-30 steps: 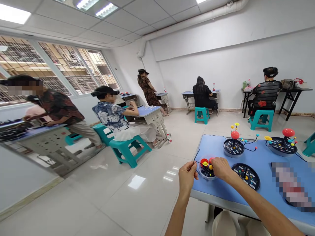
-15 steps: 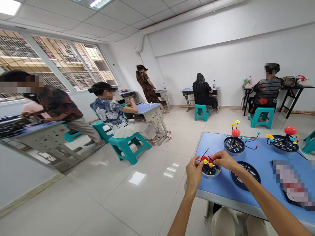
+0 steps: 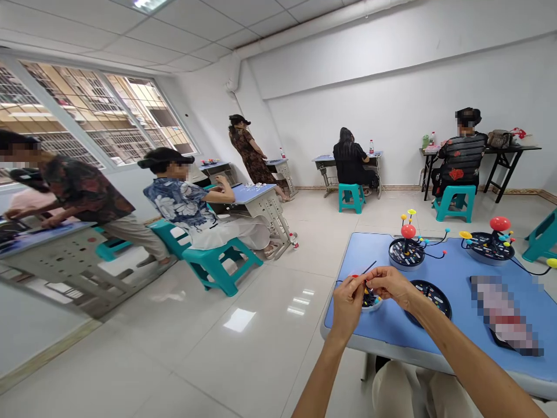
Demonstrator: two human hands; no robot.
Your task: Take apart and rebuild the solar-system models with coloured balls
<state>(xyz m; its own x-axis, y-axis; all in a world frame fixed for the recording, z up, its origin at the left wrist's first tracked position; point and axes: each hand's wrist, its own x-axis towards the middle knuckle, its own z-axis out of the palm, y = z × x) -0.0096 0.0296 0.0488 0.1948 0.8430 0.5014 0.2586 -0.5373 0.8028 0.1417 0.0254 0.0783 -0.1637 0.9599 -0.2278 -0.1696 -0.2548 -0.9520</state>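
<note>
Basically both hands in close, fingertips almost meeting over the near left corner of the blue tabletop [image 3: 459, 276]. My left hand [image 3: 346, 296] has its fingers closed in a pinch on a thin dark rod [image 3: 371, 266] — one end sticks up past my fingertips, slanting right. My right hand [image 3: 394, 287] is pinched nearly closed right beside it; can't tell whether those fingers have hold of anything, too small to see. Just under and behind both hands, a white tub [image 3: 371, 310] with dark pieces and some coloured bits, partly hidden. Black disc [image 3: 435, 299] lies to the right, partly behind my right forearm. Farther back, two models on round black bases: left model [image 3: 407, 253], right model [image 3: 489, 248], each with a red ball and small coloured balls on arms. Pixelated item [image 3: 500, 310] lies right of the disc — can't identify. Co-worker in blue floral shirt [image 3: 176, 209] sits well apart, on the left.
</note>
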